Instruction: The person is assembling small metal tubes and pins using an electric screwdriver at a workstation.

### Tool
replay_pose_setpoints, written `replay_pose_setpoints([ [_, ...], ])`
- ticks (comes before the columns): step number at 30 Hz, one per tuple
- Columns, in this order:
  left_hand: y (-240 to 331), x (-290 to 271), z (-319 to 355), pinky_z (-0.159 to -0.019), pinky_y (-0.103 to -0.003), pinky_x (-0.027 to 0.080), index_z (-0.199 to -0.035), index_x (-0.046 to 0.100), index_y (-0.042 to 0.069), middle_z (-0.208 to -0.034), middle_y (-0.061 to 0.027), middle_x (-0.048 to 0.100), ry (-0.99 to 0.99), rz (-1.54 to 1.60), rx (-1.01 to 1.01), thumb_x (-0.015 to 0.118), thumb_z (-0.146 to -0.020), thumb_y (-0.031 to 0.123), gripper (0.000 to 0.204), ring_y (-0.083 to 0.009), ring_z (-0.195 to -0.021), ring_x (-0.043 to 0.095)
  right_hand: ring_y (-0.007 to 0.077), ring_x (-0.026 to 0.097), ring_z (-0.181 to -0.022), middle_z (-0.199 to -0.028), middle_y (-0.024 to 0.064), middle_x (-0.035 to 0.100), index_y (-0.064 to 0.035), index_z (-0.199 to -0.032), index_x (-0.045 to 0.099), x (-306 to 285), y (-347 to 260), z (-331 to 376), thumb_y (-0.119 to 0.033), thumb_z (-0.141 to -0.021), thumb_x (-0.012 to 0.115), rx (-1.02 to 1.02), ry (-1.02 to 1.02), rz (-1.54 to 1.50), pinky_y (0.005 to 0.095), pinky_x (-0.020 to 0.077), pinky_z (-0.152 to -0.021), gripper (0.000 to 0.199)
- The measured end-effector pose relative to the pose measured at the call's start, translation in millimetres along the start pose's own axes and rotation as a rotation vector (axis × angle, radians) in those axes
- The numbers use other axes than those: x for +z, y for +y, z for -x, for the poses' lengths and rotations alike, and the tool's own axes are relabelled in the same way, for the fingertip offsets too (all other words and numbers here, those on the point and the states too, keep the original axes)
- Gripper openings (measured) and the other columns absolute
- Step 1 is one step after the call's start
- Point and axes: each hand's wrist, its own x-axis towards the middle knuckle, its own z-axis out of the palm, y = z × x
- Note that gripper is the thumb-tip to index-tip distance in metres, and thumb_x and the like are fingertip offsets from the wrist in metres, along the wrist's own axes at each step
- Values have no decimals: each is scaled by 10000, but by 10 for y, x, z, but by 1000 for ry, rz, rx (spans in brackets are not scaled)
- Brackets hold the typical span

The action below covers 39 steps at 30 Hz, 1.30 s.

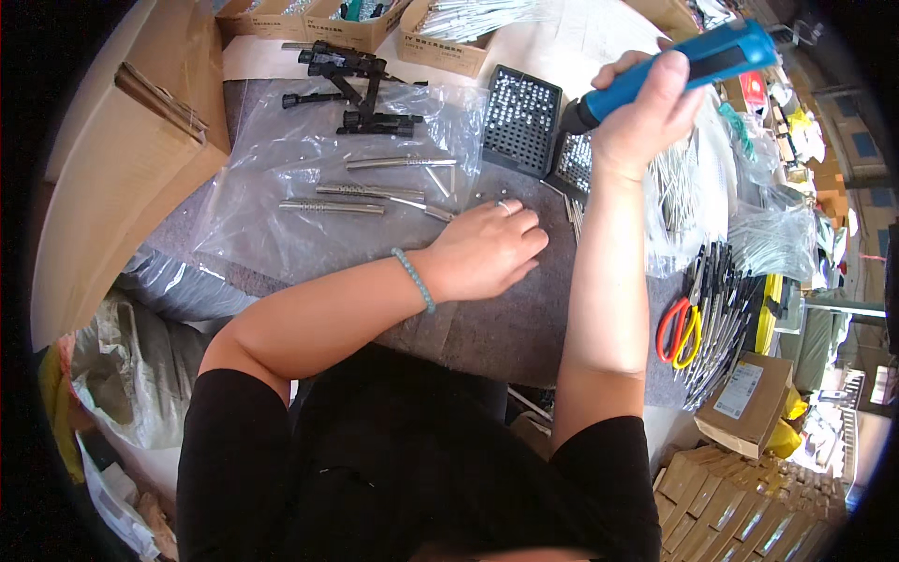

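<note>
My right hand (651, 117) is wrapped round a blue cordless screwdriver (712, 58). Its dark nose points down and left, over the edge between two black perforated trays (521, 120) filled with small silver screws. Lower and to the left, my left hand (489, 248) is palm down near the mat with curled fingers. A metal rod with a thinner end (436, 213) runs in under this hand, closed round it; the hidden part cannot be seen. Several silver metal tubes (332, 206) lie left of it on a clear plastic bag (253, 197).
Black clamp-like parts (356, 94) lie on the bag. Cardboard boxes of metal parts (440, 45) line the back. At right are red-and-yellow-handled scissors (684, 332), black-tipped rods (721, 318) and bundles of thin rods (674, 187). A large carton (122, 169) stands left.
</note>
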Motion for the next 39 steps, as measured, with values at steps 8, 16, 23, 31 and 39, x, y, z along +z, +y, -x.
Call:
replay_pose_setpoints([
  [8, -25, -182, 57, -743, -389, 451, -810, 523, 32, -870, -113, 508, -88, 74, -172, 645, -685, 67, 178, -291, -860, 514, 166, 522, -448, -637, 98, 533, -2, -1018, 423, 26, 391, 40, -368, -865, 536, 45, -13, 142, 267, 420, -420, 412],
  [16, -62, -182, 51, -751, -377, 467, -788, 554, 2, -864, -120, 532, -115, 102, -204, 609, -722, 58, 102, -286, -877, 527, 118, 495, -448, -618, 51, 512, -20, -966, 412, 54, 479, 47, -308, -859, 585, 38, 0, 59, 237, 408, -425, 353],
  [23, -98, -173, 37, -740, -379, 471, -742, 583, 13, -834, -112, 538, -103, 102, -207, 621, -736, 97, 92, -287, -855, 536, 164, 522, -456, -654, 104, 534, 7, -1043, 415, 63, 471, 74, -374, -865, 529, 39, -61, 159, 266, 424, -437, 435],
  [31, -86, -169, 48, -726, -382, 454, -777, 572, 19, -837, -108, 522, -96, 145, -217, 626, -734, 68, 85, -293, -826, 518, 160, 524, -462, -648, 105, 538, 10, -1042, 423, 94, 477, 81, -363, -863, 541, 55, -149, 132, 261, 423, -440, 430],
  [39, -221, -146, 56, -712, -391, 450, -799, 571, 21, -839, -112, 533, -93, 204, -125, 641, -731, 72, 110, -297, -819, 529, 148, 484, -430, -618, 91, 511, 9, -1150, 413, 107, 168, 33, -525, -861, 482, 203, 25, 121, 250, 415, -413, 610],
])
